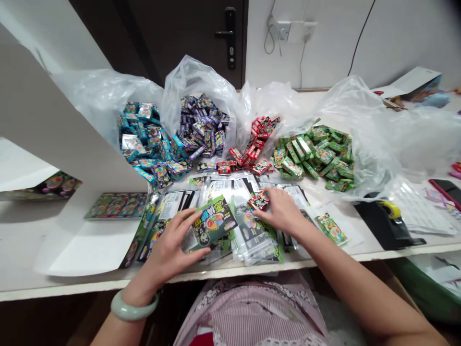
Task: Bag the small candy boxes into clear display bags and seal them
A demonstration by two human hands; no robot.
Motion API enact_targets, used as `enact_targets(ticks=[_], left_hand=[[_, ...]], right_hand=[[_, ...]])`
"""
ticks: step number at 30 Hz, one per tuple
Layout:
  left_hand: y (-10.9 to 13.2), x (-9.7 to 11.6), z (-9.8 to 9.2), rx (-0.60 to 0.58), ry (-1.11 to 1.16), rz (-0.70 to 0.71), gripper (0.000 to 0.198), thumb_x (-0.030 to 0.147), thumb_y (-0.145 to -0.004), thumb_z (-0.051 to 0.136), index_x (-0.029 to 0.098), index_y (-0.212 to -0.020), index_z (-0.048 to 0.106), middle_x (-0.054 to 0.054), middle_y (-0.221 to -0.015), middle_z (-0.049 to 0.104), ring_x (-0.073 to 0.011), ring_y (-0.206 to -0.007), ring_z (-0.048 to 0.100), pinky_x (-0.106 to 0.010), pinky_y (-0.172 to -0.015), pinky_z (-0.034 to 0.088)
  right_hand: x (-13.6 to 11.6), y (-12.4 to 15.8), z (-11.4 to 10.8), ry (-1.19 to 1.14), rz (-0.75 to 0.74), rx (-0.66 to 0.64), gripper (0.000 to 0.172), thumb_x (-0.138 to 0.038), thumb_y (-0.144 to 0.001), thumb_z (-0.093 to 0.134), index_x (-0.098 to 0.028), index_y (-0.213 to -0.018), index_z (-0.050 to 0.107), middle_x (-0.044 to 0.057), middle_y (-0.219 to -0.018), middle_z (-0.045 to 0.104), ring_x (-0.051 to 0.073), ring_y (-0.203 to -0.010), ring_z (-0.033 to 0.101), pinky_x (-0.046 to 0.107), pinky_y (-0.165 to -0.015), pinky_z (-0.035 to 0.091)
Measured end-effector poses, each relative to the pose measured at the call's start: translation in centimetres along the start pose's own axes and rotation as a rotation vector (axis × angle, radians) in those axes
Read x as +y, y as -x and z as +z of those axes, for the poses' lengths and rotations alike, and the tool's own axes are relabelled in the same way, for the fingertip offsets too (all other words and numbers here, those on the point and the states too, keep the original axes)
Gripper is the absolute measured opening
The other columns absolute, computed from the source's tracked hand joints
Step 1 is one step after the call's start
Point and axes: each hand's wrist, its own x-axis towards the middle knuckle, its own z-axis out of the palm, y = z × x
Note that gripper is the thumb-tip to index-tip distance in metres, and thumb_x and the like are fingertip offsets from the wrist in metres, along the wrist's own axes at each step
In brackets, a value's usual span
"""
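Note:
My left hand grips a black and green printed packet by its left side, thumb low and fingers along the upper edge. A pale green bangle circles that wrist. In my right hand a small red box is pinched between thumb and fingers, just right of the packet. Beneath both hands lie overlapping clear plastic bags with black and green printed cards in them. Loose red boxes lie beyond the bags.
Open plastic bags hold piles of blue boxes, purple boxes, red boxes and green boxes along the back. A white cardboard sheet stands at left. A black tape dispenser and a phone lie at right.

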Motion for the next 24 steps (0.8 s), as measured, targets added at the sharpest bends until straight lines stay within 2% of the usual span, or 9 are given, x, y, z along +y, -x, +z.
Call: enact_targets(ticks=[2,4,6,7,10,13,16,19,24], left_hand=[[-0.2,0.2,0.1,-0.002,0.001,0.017,0.072,0.042,-0.081,0.071,0.030,-0.142,0.035,-0.011,-0.139,0.043,-0.0329,-0.128,0.046,-0.053,-0.107,0.042],[-0.4,0.3,0.1,-0.004,-0.005,0.029,0.073,0.041,-0.080,0.071,0.030,-0.143,0.035,-0.011,-0.139,0.043,-0.0330,-0.129,0.046,-0.053,-0.108,0.041],[-0.4,0.3,0.1,-0.012,-0.022,0.031,0.074,0.040,-0.080,0.072,0.030,-0.143,0.034,-0.012,-0.139,0.044,-0.0335,-0.128,0.046,-0.054,-0.107,0.042],[-0.3,0.3,0.1,-0.022,-0.028,0.030,0.075,0.039,-0.079,0.072,0.029,-0.143,0.035,-0.012,-0.139,0.044,-0.0337,-0.127,0.047,-0.054,-0.106,0.042],[-0.2,0.4,0.1,-0.050,-0.004,0.038,0.075,0.037,-0.078,0.074,0.029,-0.142,0.035,-0.013,-0.140,0.043,-0.0332,-0.129,0.045,-0.054,-0.106,0.042],[-0.3,0.6,0.0,-0.058,0.029,0.064,0.078,0.037,-0.077,0.075,0.029,-0.143,0.035,-0.013,-0.141,0.040,-0.0324,-0.131,0.042,-0.054,-0.108,0.040],[-0.3,0.8,-0.2,-0.087,0.026,0.101,0.079,0.037,-0.077,0.076,0.029,-0.144,0.034,-0.013,-0.141,0.041,-0.0318,-0.130,0.042,-0.054,-0.108,0.040],[-0.2,0.9,-0.4,-0.131,0.043,0.141,0.079,0.038,-0.076,0.076,0.028,-0.143,0.035,-0.012,-0.140,0.042,-0.0316,-0.130,0.043,-0.053,-0.109,0.040],[-0.3,0.9,-0.4,-0.144,0.144,0.113,0.079,0.036,-0.075,0.077,0.028,-0.143,0.037,-0.012,-0.140,0.042,-0.0310,-0.130,0.043,-0.052,-0.110,0.039]], right_hand=[[-1.0,1.0,0.3,0.038,0.004,0.049,0.060,-0.054,-0.075,0.068,-0.013,-0.116,0.054,0.020,-0.111,0.061,0.038,-0.106,0.057,0.056,-0.088,0.047],[-1.4,1.6,-0.5,-0.035,-0.031,0.145,0.056,-0.044,-0.077,0.066,-0.014,-0.122,0.051,0.019,-0.119,0.059,0.036,-0.113,0.054,0.055,-0.094,0.045],[-1.7,2.0,-2.3,-0.176,-0.167,0.207,0.057,-0.035,-0.079,0.064,-0.018,-0.130,0.045,0.016,-0.131,0.053,0.032,-0.125,0.048,0.051,-0.103,0.040],[-1.9,2.1,-3.5,-0.235,-0.267,0.194,0.059,-0.033,-0.080,0.063,-0.020,-0.134,0.042,0.014,-0.137,0.049,0.030,-0.130,0.043,0.050,-0.107,0.037],[-2.8,2.3,-6.6,-0.229,-0.542,-0.039,0.065,-0.028,-0.079,0.065,-0.026,-0.139,0.040,0.010,-0.147,0.040,0.029,-0.136,0.036,0.051,-0.110,0.034],[-3.9,2.0,-8.0,-0.115,-0.634,-0.227,0.062,-0.026,-0.078,0.068,-0.027,-0.136,0.046,0.013,-0.145,0.041,0.031,-0.131,0.041,0.053,-0.105,0.038],[-4.4,1.2,-8.2,-0.038,-0.671,-0.332,0.059,-0.024,-0.077,0.069,-0.026,-0.134,0.051,0.013,-0.138,0.049,0.030,-0.124,0.048,0.051,-0.102,0.042],[-4.5,0.4,-8.2,0.024,-0.729,-0.399,0.060,-0.022,-0.076,0.070,-0.025,-0.133,0.053,0.012,-0.137,0.051,0.030,-0.122,0.049,0.051,-0.103,0.041],[-4.8,-0.6,-8.2,0.054,-0.740,-0.405,0.054,-0.023,-0.076,0.072,-0.022,-0.129,0.058,0.013,-0.135,0.053,0.031,-0.120,0.050,0.051,-0.102,0.041]])
